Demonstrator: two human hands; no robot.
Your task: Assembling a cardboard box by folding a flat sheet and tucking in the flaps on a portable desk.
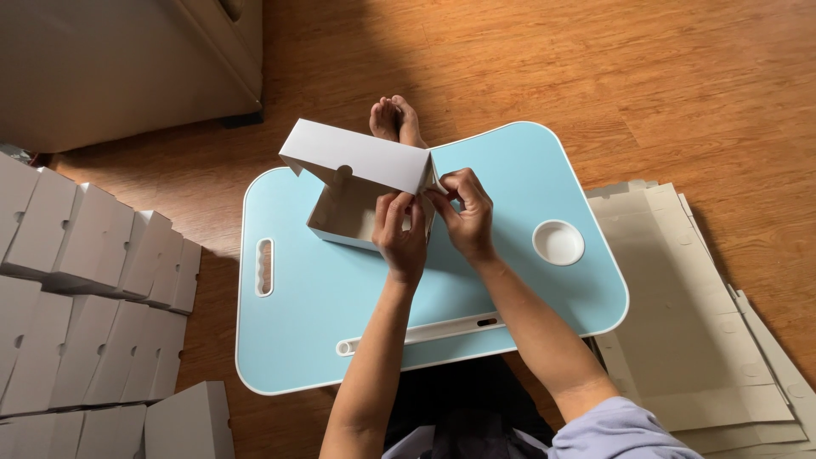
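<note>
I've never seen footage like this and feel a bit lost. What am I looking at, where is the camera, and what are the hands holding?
There is no machine here: a person sits on a wooden floor, and the single picture comes from a camera on their head, looking down. The left hand and right hand both pinch one corner of a white cardboard box, its lid flap raised. The box rests on a light blue lap table with a round cup recess. Left of the table lie rows of folded white boxes; right of it lies a stack of flat cardboard sheets. The person's bare feet show beyond the table.
</note>
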